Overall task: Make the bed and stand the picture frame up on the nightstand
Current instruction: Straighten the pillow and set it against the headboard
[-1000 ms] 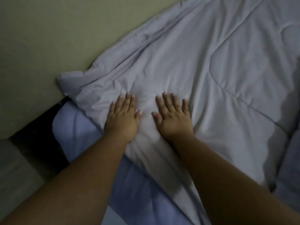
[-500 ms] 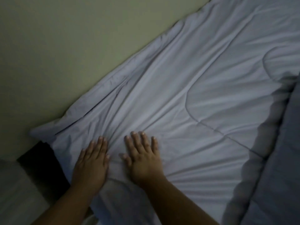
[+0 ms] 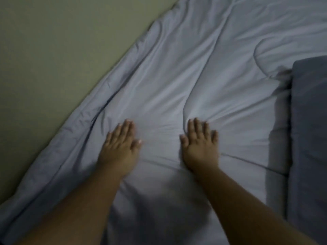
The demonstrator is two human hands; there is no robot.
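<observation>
A pale grey-white quilted comforter (image 3: 177, 76) covers the bed and fills most of the view, with long creases running toward the far end. My left hand (image 3: 120, 147) lies flat on it, palm down, fingers together and extended. My right hand (image 3: 200, 144) presses flat beside it, fingers slightly spread, with a ridge of fabric bunched just ahead of its fingertips. Neither hand grips anything. The picture frame and the nightstand are out of view.
A plain beige-green wall (image 3: 62, 59) runs along the comforter's left edge. A darker grey fabric, a pillow or folded cover (image 3: 309, 138), lies along the right side on top of the bedding.
Both hands have slid forward along the comforter and spread farther apart. The bed's corner and the dark gap beside it have left the view; the dark fabric at right has come in.
</observation>
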